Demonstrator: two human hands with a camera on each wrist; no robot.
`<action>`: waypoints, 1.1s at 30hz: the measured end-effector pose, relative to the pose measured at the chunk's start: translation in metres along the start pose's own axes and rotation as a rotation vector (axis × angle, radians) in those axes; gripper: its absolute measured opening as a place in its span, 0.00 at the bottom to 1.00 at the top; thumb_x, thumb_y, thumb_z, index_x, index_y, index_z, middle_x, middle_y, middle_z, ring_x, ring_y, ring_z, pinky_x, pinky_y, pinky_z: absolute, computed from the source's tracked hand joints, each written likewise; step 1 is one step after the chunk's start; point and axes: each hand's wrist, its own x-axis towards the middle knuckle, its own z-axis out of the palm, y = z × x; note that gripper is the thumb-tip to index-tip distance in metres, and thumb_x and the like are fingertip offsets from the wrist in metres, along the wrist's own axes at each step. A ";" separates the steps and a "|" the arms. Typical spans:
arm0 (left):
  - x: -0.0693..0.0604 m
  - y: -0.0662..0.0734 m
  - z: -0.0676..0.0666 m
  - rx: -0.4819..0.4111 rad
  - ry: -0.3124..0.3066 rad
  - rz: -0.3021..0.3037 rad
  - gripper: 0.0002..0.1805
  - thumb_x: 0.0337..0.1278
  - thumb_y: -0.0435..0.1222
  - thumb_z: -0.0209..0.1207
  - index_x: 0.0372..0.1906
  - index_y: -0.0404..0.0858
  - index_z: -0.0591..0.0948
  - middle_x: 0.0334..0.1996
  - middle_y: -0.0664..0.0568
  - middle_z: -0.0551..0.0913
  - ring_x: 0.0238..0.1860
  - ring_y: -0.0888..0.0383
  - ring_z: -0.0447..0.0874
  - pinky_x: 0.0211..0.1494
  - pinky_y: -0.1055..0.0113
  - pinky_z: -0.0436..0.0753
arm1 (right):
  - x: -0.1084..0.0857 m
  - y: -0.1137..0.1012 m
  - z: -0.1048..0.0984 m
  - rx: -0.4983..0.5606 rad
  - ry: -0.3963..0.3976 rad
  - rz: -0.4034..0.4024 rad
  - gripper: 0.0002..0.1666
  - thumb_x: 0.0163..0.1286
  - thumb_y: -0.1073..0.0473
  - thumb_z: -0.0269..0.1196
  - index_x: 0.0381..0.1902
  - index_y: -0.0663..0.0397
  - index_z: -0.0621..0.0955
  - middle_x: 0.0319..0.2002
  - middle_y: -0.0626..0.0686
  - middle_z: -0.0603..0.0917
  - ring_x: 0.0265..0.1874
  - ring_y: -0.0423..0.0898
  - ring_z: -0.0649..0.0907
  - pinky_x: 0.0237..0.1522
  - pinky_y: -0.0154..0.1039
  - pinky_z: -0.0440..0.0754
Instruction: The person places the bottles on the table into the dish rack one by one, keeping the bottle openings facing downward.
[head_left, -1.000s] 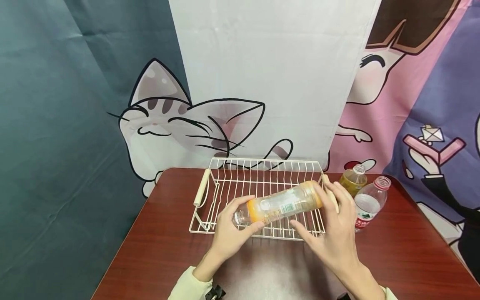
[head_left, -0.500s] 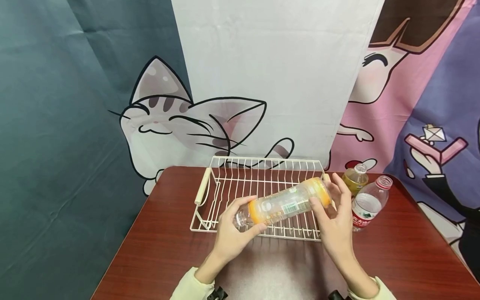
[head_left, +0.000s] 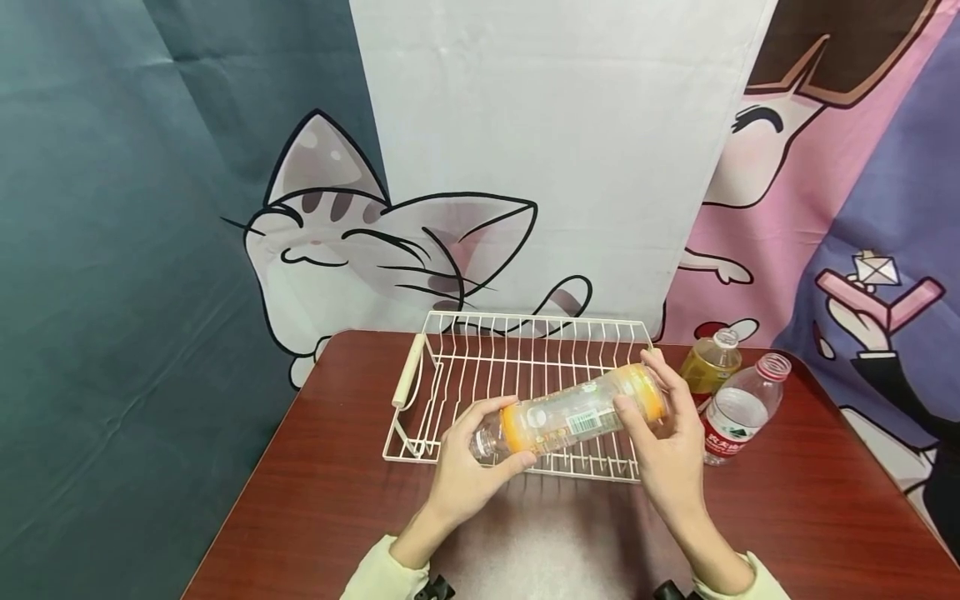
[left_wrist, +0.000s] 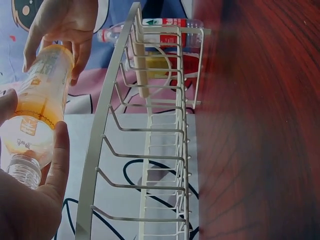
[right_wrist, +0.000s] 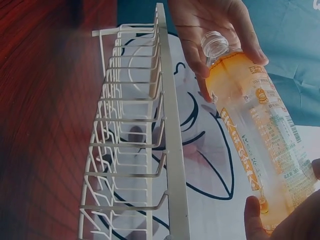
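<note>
A clear bottle with an orange-banded label (head_left: 577, 412) is held tilted above the front of a white wire rack (head_left: 450, 458), its neck to the left and its base up to the right. My left hand (head_left: 467, 467) grips the neck end, fingers behind and thumb in front. Around the base end curls my right hand (head_left: 671, 454), thumb on the near side. In the left wrist view the open neck of the bottle (left_wrist: 37, 100) lies by the left palm. The right wrist view shows the bottle (right_wrist: 260, 135) spanning both hands, with no cap on its mouth.
Right of the rack stand an uncapped bottle with a red-and-white label (head_left: 738, 412) and, behind it, a bottle of yellow liquid (head_left: 708, 364). A printed curtain (head_left: 562, 150) hangs behind the reddish-brown table (head_left: 300, 492).
My right hand has closed in from the right and now grips the bottle's base end. The bottle has shifted slightly right with my left hand still holding it.
</note>
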 end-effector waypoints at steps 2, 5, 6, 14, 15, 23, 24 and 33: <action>0.000 0.000 0.000 -0.004 -0.002 -0.002 0.37 0.51 0.36 0.83 0.69 0.39 0.84 0.54 0.46 0.89 0.49 0.55 0.88 0.48 0.59 0.92 | 0.000 0.000 0.000 0.011 -0.004 0.001 0.36 0.74 0.81 0.64 0.78 0.66 0.75 0.86 0.56 0.67 0.86 0.48 0.63 0.59 0.28 0.84; -0.001 0.000 0.000 -0.015 -0.004 -0.008 0.37 0.52 0.36 0.83 0.69 0.39 0.84 0.55 0.45 0.88 0.50 0.55 0.89 0.48 0.59 0.92 | -0.001 -0.001 0.001 0.005 -0.006 0.020 0.35 0.74 0.80 0.64 0.77 0.64 0.76 0.86 0.56 0.65 0.78 0.49 0.74 0.53 0.29 0.87; -0.001 0.000 0.000 -0.019 -0.007 -0.012 0.37 0.52 0.35 0.83 0.70 0.40 0.84 0.55 0.45 0.88 0.50 0.54 0.89 0.47 0.58 0.93 | 0.000 -0.002 0.001 0.000 -0.006 0.025 0.35 0.74 0.80 0.64 0.77 0.65 0.76 0.86 0.56 0.65 0.76 0.48 0.76 0.51 0.30 0.88; 0.000 -0.002 -0.014 0.104 -0.018 0.000 0.41 0.53 0.41 0.82 0.74 0.46 0.81 0.65 0.52 0.87 0.60 0.56 0.87 0.63 0.58 0.85 | 0.008 -0.003 0.005 -0.056 -0.007 0.009 0.33 0.74 0.77 0.67 0.76 0.62 0.79 0.83 0.53 0.71 0.87 0.49 0.60 0.61 0.27 0.82; -0.001 -0.003 -0.017 0.122 -0.015 0.010 0.41 0.54 0.42 0.82 0.74 0.47 0.81 0.66 0.53 0.86 0.61 0.56 0.87 0.64 0.58 0.84 | 0.010 -0.003 0.005 -0.063 -0.007 0.009 0.33 0.74 0.77 0.68 0.76 0.62 0.79 0.82 0.52 0.72 0.85 0.49 0.65 0.60 0.27 0.83; -0.008 -0.011 -0.040 0.276 0.031 0.129 0.32 0.65 0.38 0.75 0.73 0.44 0.81 0.67 0.50 0.84 0.57 0.53 0.89 0.58 0.53 0.89 | 0.029 -0.005 0.007 -0.143 -0.013 -0.013 0.34 0.76 0.72 0.69 0.77 0.54 0.80 0.65 0.50 0.80 0.46 0.43 0.86 0.39 0.29 0.88; -0.008 -0.013 -0.043 0.319 0.049 0.139 0.32 0.65 0.39 0.75 0.73 0.43 0.82 0.67 0.50 0.84 0.59 0.52 0.88 0.60 0.51 0.88 | 0.032 -0.006 0.008 -0.154 -0.014 -0.022 0.34 0.76 0.71 0.69 0.77 0.53 0.81 0.64 0.49 0.80 0.46 0.44 0.86 0.38 0.29 0.88; -0.005 -0.028 -0.064 0.717 0.176 0.186 0.37 0.61 0.48 0.74 0.71 0.35 0.82 0.72 0.41 0.81 0.73 0.37 0.75 0.74 0.35 0.66 | 0.064 -0.009 0.021 -0.211 -0.026 -0.099 0.33 0.78 0.68 0.68 0.78 0.49 0.80 0.56 0.44 0.75 0.53 0.44 0.80 0.48 0.26 0.86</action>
